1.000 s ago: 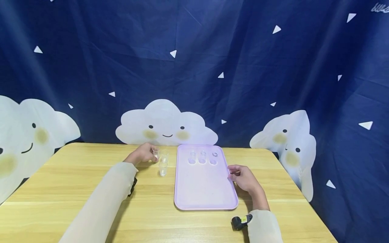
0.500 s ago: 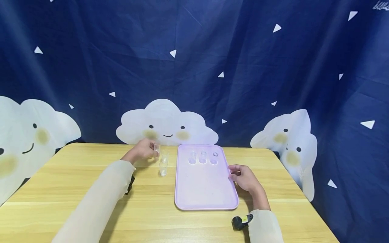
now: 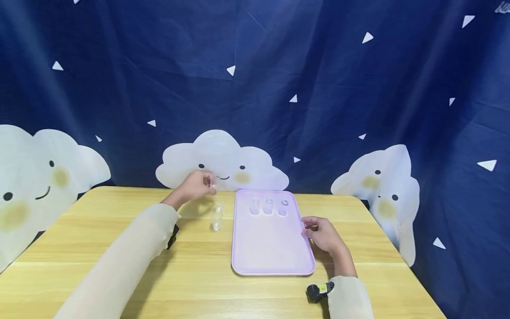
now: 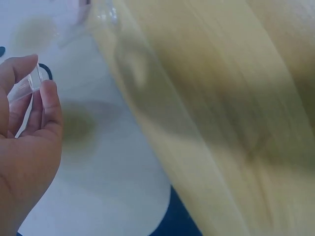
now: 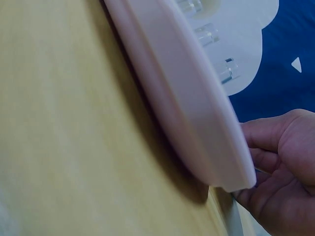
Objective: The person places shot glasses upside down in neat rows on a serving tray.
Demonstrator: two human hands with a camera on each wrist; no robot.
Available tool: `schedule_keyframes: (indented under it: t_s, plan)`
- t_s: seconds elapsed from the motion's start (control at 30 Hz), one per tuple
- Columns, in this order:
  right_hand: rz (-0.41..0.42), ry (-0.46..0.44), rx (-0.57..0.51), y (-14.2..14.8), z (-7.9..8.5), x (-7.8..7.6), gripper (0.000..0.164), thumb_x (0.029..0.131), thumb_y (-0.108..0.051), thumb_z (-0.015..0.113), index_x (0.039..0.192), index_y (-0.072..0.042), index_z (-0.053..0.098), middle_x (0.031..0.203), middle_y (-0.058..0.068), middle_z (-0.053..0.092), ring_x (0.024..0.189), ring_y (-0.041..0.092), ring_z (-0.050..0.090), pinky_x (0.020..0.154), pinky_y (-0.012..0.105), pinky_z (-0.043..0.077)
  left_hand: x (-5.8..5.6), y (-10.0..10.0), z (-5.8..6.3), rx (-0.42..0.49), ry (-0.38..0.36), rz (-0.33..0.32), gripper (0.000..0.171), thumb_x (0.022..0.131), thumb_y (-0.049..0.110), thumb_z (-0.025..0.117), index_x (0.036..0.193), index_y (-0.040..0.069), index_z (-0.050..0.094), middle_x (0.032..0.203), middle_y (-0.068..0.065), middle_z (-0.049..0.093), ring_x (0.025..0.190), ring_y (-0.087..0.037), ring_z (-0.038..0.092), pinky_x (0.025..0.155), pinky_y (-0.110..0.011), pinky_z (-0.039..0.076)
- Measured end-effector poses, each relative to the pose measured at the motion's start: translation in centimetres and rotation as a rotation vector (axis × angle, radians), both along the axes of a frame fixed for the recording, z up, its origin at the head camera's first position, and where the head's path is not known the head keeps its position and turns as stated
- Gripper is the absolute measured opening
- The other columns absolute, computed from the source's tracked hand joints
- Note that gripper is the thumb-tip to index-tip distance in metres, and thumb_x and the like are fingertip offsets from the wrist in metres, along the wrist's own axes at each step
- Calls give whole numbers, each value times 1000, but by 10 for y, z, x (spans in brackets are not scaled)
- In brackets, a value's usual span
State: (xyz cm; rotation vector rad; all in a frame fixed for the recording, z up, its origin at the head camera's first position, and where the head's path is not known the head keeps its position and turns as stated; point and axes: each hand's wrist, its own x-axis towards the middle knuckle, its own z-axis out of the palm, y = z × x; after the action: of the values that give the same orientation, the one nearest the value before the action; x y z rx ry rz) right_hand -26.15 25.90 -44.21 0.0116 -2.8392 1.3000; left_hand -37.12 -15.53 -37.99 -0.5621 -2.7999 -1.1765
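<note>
My left hand (image 3: 196,185) pinches a small clear plastic cup (image 3: 213,181) between thumb and fingers, raised over the table's back edge. The left wrist view shows this cup (image 4: 35,78) at the fingertips. Just below it in the head view, two more clear cups stand on the table, a rear cup (image 3: 219,203) and a front cup (image 3: 216,221). My right hand (image 3: 323,234) grips the right edge of a light purple tray (image 3: 272,252), its fingers (image 5: 263,133) at the rim. Three clear cups stand in a row at the tray's far end, among them a middle cup (image 3: 268,206).
The tray lies on a light wooden table (image 3: 191,283). Behind the table hangs a dark blue curtain (image 3: 263,115) with white clouds and triangles. A black wrist camera (image 3: 314,292) sits by the right sleeve.
My left hand has lifted the cup off to the upper right, from beside the two table cups to above them. The right hand stays at the tray's edge.
</note>
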Motion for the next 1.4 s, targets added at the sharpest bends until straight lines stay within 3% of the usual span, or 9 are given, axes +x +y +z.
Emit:
schedule_keyframes:
  t_s: [0.4, 0.83, 1.4]
  plan:
    - [-16, -17, 1, 1, -1, 0, 35, 94, 1, 66, 129, 0, 67, 113, 11, 71, 102, 26, 64, 86, 41, 57, 8, 33, 15, 43, -21, -91, 36, 79, 3, 78, 113, -7, 70, 105, -17, 70, 96, -28, 64, 90, -41, 55]
    - [-3, -3, 0, 2, -2, -1, 35, 93, 1, 66, 128, 1, 67, 110, 10, 71, 100, 25, 65, 87, 42, 57, 13, 75, 21, -8, -4, -155, 28, 80, 6, 81, 106, 0, 73, 103, -11, 73, 95, -25, 65, 90, -38, 55]
    - [-3, -3, -14, 2, -1, 0, 35, 93, 2, 66, 128, 2, 67, 110, 11, 71, 99, 26, 65, 86, 42, 57, 20, 127, 16, -13, -5, -289, 37, 80, 3, 81, 115, -6, 73, 108, -15, 75, 95, -20, 68, 88, -28, 56]
